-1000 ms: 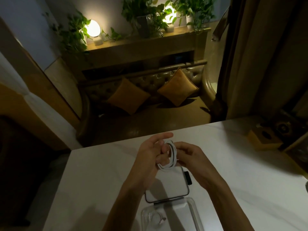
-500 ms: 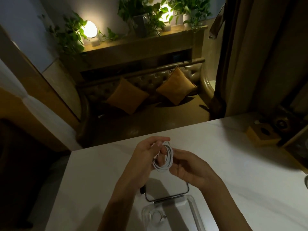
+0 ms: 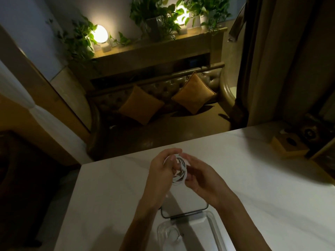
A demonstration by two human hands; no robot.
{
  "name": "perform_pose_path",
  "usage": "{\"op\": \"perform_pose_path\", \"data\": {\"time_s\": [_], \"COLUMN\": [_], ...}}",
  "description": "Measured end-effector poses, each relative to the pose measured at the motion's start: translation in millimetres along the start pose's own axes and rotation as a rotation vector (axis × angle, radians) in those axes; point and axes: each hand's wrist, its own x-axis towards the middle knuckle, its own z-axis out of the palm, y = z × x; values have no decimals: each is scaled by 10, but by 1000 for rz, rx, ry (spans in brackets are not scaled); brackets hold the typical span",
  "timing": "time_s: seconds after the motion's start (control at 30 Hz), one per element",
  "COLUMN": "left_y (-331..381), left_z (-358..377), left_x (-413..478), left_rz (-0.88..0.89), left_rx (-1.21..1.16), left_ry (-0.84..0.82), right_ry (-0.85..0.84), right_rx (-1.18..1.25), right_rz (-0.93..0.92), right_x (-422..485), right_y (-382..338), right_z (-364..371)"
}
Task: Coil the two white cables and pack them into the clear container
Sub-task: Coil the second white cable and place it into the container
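Both hands, left hand (image 3: 161, 173) and right hand (image 3: 201, 180), have fingers curled round the coiled white cable (image 3: 179, 175) above the tabletop (image 3: 108, 187); second cable (image 3: 173, 235) lies in the clear container (image 3: 213, 225).

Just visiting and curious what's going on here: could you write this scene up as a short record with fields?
Setting: white table, dim room
Held: white cable wound into a coil
Left hand: fingers curled round the coil
Right hand: grips the coil's other side
Packed: second white cable coil, inside clear plastic container
Lid: clear flat lid, on table beyond container
Remaining: held coil not yet in container
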Motion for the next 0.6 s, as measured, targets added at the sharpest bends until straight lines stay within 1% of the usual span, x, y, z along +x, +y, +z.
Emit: {"op": "perform_pose_path", "data": {"time_s": [0.07,0.1,0.13,0.2,0.27,0.33,0.43,0.47,0.5,0.53,0.57,0.6], "left_y": [20,25,35,52,71,93,134,152,169,182,187,178], "left_z": [35,55,76,107,112,107,130,143,153,154,149,139], "left_x": [-15,-23,-31,-34,-24,-17,-59,-79,-102,-118,-126,-126], "left_rz": [-4,-5,-12,-35,-42,-23,45,79,109,136,168,197], "left_rx": [-58,-94,-130,-189,-218,-248,-263,-267,-274,-281,-279,-267], "left_ry": [63,94,126,198,265,292,325,339,353,368,385,398], "right_ry": [156,210,227,247,316,436,588,592,584,574,575,579], "right_rx": [-350,-498,-601,-724,-836,-919,-1043,-1085,-1092,-1059,-1044,-1074], "right_rz": [-176,-257,-331,-405,-411,-427,-565,-569,-504,-383,-312,-312], "right_x": [-98,-127,-152,-166,-167,-189,-212,-199,-175,-153,-130,-118], "right_y": [-16,-10,8,50,86,101,94,97,96,80,75,61], "right_z": [108,152,195,254,295,373,520,567,604,642,647,667]}}
